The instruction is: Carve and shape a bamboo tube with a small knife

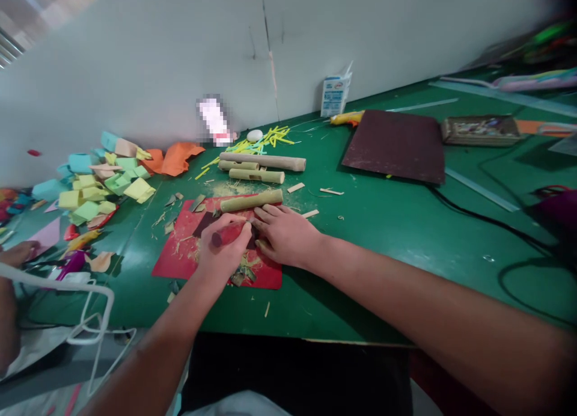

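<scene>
On a red mat (174, 256) strewn with shavings, my left hand (225, 241) is closed round a tool's red handle (228, 234). Its working end is hidden by the hands. Close on the right, my right hand (288, 232) is low over the mat with its fingers bent and thumb below. What lies under those fingers, something dark, is not clear. A cut bamboo tube (251, 201) rests at the mat's far edge, just beyond my right fingertips. Dark bamboo chips (243, 275) lie below the hands.
Farther back are more bamboo tubes (256, 175) and yellow strips (277, 136). Folded paper boxes (90, 190) and orange paper (180, 157) lie left. A dark board (396, 145), a tray (482, 130), a drink carton (335, 95) and a cable (491, 228) are right. Another person's hand (20, 252) shows far left.
</scene>
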The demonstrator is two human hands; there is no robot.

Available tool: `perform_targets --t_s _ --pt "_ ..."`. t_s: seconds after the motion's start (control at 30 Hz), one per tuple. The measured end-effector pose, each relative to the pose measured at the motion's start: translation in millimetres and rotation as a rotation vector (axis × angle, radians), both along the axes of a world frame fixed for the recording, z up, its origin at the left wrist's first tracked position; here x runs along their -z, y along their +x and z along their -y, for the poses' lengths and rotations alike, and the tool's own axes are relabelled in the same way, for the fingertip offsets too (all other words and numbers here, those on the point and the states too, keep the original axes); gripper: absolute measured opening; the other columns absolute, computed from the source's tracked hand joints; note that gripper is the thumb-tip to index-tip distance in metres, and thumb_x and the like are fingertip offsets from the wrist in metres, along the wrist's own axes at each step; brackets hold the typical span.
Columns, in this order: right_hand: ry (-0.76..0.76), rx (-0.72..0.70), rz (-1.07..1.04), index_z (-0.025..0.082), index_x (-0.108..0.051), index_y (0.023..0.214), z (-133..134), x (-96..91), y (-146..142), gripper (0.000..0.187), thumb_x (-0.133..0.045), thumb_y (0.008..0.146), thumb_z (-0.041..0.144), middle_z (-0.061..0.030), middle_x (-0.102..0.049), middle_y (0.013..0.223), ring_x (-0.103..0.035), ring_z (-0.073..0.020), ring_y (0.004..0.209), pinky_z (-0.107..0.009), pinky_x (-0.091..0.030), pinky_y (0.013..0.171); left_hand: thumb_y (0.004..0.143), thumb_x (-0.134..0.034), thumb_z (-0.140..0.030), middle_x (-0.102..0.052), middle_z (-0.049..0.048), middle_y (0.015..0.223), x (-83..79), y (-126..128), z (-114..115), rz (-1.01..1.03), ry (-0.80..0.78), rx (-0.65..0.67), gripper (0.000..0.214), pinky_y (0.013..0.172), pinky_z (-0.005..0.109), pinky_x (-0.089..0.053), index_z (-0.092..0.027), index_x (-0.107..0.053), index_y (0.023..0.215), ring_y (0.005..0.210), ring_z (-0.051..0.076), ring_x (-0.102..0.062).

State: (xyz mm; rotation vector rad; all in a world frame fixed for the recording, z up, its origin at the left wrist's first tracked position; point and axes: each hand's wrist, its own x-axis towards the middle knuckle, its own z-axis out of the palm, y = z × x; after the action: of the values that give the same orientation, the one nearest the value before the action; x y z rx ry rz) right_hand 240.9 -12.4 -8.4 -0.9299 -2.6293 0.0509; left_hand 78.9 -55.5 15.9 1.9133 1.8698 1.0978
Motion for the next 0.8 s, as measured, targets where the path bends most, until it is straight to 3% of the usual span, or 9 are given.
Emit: perform_targets --t_s 0.2,0.4,0.53,0.67,0.8 --pt "0.003 0.023 0.012 0.007 -0.059 0.122 1.1 -1.6 -3.0 0.043 -0.042 0.092 0.034 -0.0184 -0.059 0.126 -0.049 -0.0291 0.113 -0.042 -0.038 0.095 0.081 -0.060 -0.032 -0.071 0.0020 0.080 0.4 0.7 0.7 -0.028 -0.007 -0.005 0.012 0.069 0.031 -0.054 -0.021 -0.065 0.083 0.077 0.019 -0.067" --pt "0.011 0.042 0.048 0.006 -0.056 0.126 2.8 -0.7 -5.4 0.047 -0.046 0.092 0.036 -0.0195 -0.058 0.128 -0.048 -0.0306 0.117 -0.043 -0.038 0.094 0.082 -0.060 -0.033 -0.072 0.0035 0.085 1.9 -0.1 0.5 -0.053 -0.031 -0.024 0.012 0.073 0.034 -0.055 -0.022 -0.065 0.085 0.081 0.021 -0.068" --pt "0.000 0.034 0.018 0.007 -0.060 0.120 3.2 0.1 -2.8 0.046 -0.049 0.090 0.040 -0.0175 -0.061 0.120 -0.050 -0.0295 0.111 -0.042 -0.039 0.093 0.083 -0.059 -0.034 -0.072 0.0028 0.090 0.8 -3.2 -2.0 -0.031 -0.051 0.002 0.013 0.081 0.036 -0.054 -0.023 -0.066 0.086 0.088 0.021 -0.068" --pt "-0.035 0.011 -0.036 0.005 -0.053 0.128 3.7 -2.2 0.9 0.059 -0.050 0.087 0.048 -0.0190 -0.058 0.126 -0.049 -0.0309 0.116 -0.044 -0.036 0.097 0.083 -0.061 -0.035 -0.072 0.0018 0.095 -8.4 -6.5 -1.8 -0.027 -0.023 0.063 0.014 0.088 0.035 -0.053 -0.024 -0.067 0.089 0.094 0.020 -0.067" --pt "-0.096 0.008 -0.073 0.007 -0.052 0.130 3.6 -6.8 2.4 0.065 -0.058 0.082 0.050 -0.0176 -0.058 0.126 -0.050 -0.0301 0.115 -0.044 -0.035 0.099 0.083 -0.062 -0.041 -0.071 0.0020 0.093 -26.1 -13.6 -1.6 0.005 -0.020 0.045 0.021 0.085 0.035 -0.054 -0.024 -0.069 0.093 0.090 0.021 -0.068"
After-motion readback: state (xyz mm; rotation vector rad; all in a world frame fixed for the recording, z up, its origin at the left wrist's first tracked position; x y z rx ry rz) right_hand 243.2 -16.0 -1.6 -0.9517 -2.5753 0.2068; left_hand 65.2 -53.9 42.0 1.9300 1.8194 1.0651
